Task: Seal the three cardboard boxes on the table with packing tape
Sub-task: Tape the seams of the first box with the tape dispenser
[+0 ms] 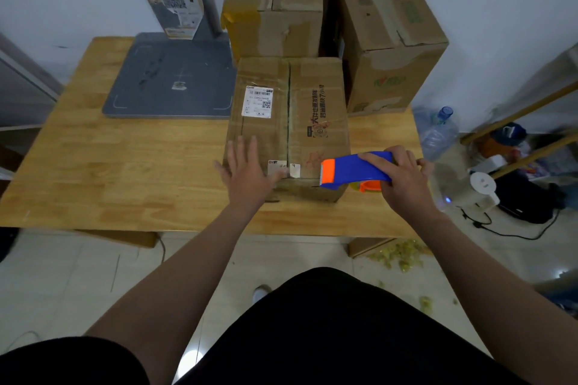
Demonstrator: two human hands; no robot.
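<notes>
The near box (287, 122) sits at the centre of the frame, on the table (125, 166), with its middle seam (289, 109) running away from the person. The left hand (247, 172) lies flat on its near left flap, fingers straight and spread, pressing down. The right hand (403, 178) is wrapped round the blue dispenser (356, 170) at the box's near right corner. The dispenser's orange toothed end points left, toward the seam. I cannot tell whether any fresh tape lies on the seam.

Two more boxes wait behind it: the back box (275, 3) at top centre and the right box (387, 40) in the upper right. A grey scale (172, 78) sits to the left.

The cardboard looks worn and creased, so I would expect the flaps to be soft and to sag under the roller. It seems best to press a flat palm close beside the seam, as the left hand does. The box may also slide on the smooth wood, so that weight from above matters. The dispenser is hard plastic and looks safest held by its body, away from the teeth.
</notes>
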